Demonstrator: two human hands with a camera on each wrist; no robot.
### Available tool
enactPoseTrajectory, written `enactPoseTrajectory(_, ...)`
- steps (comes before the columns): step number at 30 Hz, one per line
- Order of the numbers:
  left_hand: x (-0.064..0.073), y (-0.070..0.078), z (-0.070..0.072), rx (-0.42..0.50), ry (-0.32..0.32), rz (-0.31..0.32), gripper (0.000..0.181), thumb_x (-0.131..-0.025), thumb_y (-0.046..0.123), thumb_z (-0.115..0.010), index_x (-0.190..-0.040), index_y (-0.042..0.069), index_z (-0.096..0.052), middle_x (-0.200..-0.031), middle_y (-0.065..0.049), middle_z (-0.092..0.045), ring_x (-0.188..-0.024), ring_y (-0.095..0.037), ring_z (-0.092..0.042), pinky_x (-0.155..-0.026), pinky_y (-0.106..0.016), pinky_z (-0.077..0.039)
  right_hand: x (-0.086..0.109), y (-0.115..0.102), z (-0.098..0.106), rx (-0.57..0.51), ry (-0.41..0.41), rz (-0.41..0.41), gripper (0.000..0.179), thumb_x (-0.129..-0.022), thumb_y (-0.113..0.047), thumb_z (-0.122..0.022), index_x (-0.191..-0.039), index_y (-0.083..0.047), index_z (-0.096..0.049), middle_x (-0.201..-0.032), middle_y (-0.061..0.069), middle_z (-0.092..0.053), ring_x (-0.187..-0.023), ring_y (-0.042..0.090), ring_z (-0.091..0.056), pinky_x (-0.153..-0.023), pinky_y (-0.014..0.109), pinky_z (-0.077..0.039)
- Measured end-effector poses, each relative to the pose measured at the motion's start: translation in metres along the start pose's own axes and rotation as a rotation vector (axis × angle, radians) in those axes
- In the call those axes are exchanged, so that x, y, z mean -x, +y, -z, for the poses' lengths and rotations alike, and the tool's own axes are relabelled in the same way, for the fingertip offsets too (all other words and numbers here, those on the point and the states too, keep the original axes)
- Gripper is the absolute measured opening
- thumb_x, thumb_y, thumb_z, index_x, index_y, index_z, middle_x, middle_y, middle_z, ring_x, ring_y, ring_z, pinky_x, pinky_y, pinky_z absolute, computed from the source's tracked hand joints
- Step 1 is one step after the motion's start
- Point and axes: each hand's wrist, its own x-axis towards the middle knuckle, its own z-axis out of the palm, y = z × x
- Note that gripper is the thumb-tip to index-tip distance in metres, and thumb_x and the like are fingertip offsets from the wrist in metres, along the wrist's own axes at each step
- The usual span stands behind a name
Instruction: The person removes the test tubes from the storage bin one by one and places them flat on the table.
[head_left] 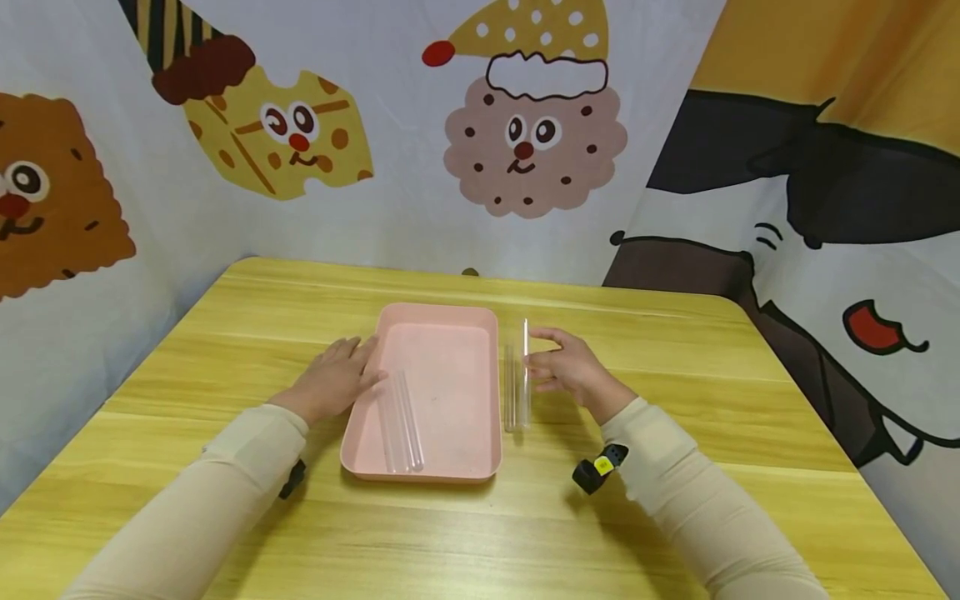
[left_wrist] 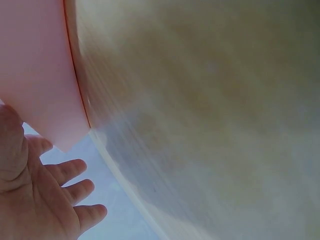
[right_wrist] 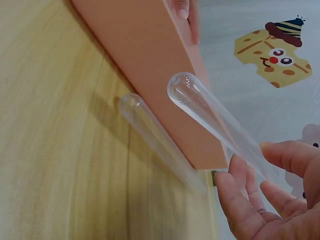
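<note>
A clear test tube [head_left: 526, 383] is pinched between the thumb and fingers of my right hand [head_left: 572, 367]; its rounded end points away from the fingers in the right wrist view. Another clear tube [right_wrist: 157, 137] lies on the table along the tray's right side, beneath the held one. My left hand [head_left: 335, 377] rests at the left edge of a pink tray [head_left: 450, 479], its thumb over the rim and its fingers [left_wrist: 67, 171] spread and fairly straight. Inside the tray, a few clear tubes [head_left: 411, 425] lie side by side at the lower left.
The yellow wood-grain table [head_left: 645, 533] extends around the tray, with its far edge against a cloth [head_left: 405, 225] printed with cartoon figures. A black and yellow wrist device [head_left: 600, 468] hangs below my right sleeve [head_left: 675, 475].
</note>
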Motion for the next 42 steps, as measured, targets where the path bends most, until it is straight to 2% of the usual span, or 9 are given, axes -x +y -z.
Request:
enactPoseTrajectory(8,0.000,-0.002,-0.001,0.019,0.012,0.006,0.064,-0.104,0.036,-0.041,-0.151,-0.003,-0.023,-0.148,-0.037,-0.026,-0.138,-0.054,-0.020,-0.111,-0.065,-0.018,-0.004,0.007,0.001,0.014,0.015,-0.030,0.057,-0.093,-0.008,-0.062,-0.145,-0.011,-0.040,-0.119,0.022,-0.061,-0.073,0.015,-0.065,-0.070,0.033,-0.058)
enactPoseTrajectory(15,-0.001,-0.002,0.000,0.004,0.006,0.005,0.063,-0.104,0.035,-0.040,-0.151,-0.002,-0.023,-0.148,-0.037,-0.026,-0.137,-0.054,-0.021,-0.111,-0.065,-0.018,-0.008,0.014,0.003,-0.002,0.015,-0.028,0.058,-0.093,-0.006,-0.061,-0.146,-0.007,-0.038,-0.098,0.010,-0.066,-0.068,0.013,-0.063,-0.069,0.034,-0.057)
enactPoseTrajectory(20,-0.002,-0.002,-0.001,0.008,-0.001,0.006,0.063,-0.104,0.036,-0.040,-0.152,-0.002,-0.022,-0.148,-0.036,-0.025,-0.138,-0.054,-0.021,-0.110,-0.065,-0.019,-0.010,0.018,0.003,-0.002,0.023,-0.036,0.058,-0.092,-0.005,-0.060,-0.146,-0.006,-0.038,-0.088,0.007,-0.066,-0.065,0.012,-0.062,-0.067,0.034,-0.057)
enactPoseTrajectory(42,-0.001,-0.001,0.000,0.005,-0.009,0.007,0.063,-0.104,0.036,-0.040,-0.151,-0.003,-0.022,-0.148,-0.037,-0.025,-0.138,-0.054,-0.019,-0.111,-0.065,-0.018,-0.019,0.022,-0.006,0.072,0.062,-0.097,0.055,-0.092,-0.007,-0.062,-0.144,-0.006,-0.042,-0.100,0.012,-0.069,-0.067,0.013,-0.063,-0.061,0.031,-0.056)
